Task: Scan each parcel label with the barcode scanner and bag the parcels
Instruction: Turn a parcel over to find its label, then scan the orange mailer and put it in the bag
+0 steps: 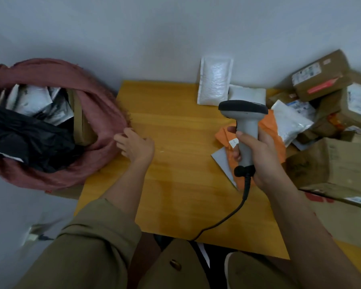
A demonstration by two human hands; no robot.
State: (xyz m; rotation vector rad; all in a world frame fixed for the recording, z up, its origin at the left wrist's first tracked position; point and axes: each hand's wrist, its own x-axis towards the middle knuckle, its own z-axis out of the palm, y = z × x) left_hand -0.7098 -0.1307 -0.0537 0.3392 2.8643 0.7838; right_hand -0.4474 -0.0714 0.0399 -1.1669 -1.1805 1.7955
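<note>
My right hand (258, 155) grips the handle of a grey barcode scanner (245, 119), held upright with its dark head pointing away over an orange parcel (273, 130) on the wooden table (175, 163). My left hand (136, 146) hovers with relaxed fingers at the table's left edge, right beside the rim of a pink sack (96, 105) and holding nothing. Inside the sack lie a black bag parcel (25, 140) and several white and brown parcels.
Two white bubble mailers (215, 80) lean against the wall at the back. Brown cartons (321, 78) and white mailers (290, 122) pile up at the right. The scanner's black cable (227, 217) runs down over the table's front edge.
</note>
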